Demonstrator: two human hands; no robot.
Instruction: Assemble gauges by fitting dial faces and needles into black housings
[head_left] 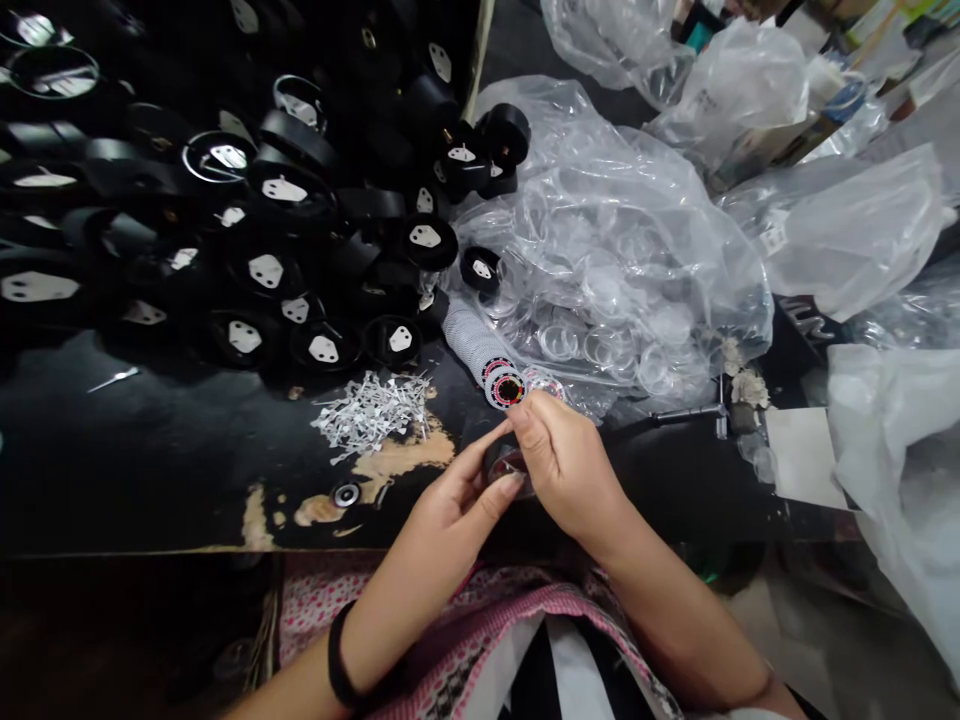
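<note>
Near the table's front edge, my left hand (471,497) is closed round a small dark round case (499,462), its thumb across the front. My right hand (564,455) meets it from the right with fingers pinched at the case's upper rim; whatever lies between those fingertips is too small to tell. Just beyond my hands lies a slanting row of stacked round dials (472,340), the front one with a red, black and yellow face. Left of them is a pile of small white pointers (371,415). A clear ring or cover (544,382) is partly hidden behind my right hand.
Many black round cases (266,270) with white plates fill the back left. A clear plastic bag (600,240) of transparent covers lies behind my hands. A dark tool (686,415) and a white card (806,457) are at right; a small round part (346,495) is at left.
</note>
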